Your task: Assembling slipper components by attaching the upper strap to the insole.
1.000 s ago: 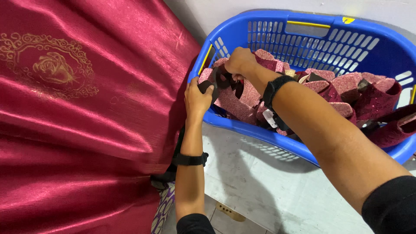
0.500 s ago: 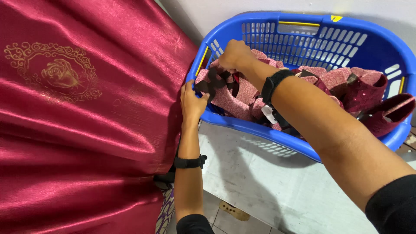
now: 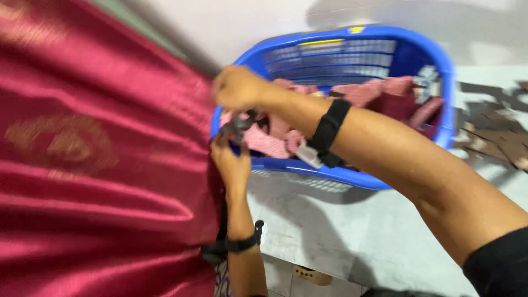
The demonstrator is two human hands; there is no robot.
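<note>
Nearest, the left hand (image 3: 231, 165) clenches its grip on a dark cloth piece (image 3: 237, 127) at the blue basket (image 3: 352, 179) rim. Above, the right hand (image 3: 237, 88) pinches the same piece. Pink cloths (image 3: 374, 93) fill the basket on the worktop (image 3: 352, 236), beside red satin fabric (image 3: 99, 165).

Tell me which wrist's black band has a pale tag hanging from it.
The right hand: its black band has a pale tag. The left hand has a plain, narrower band.
</note>
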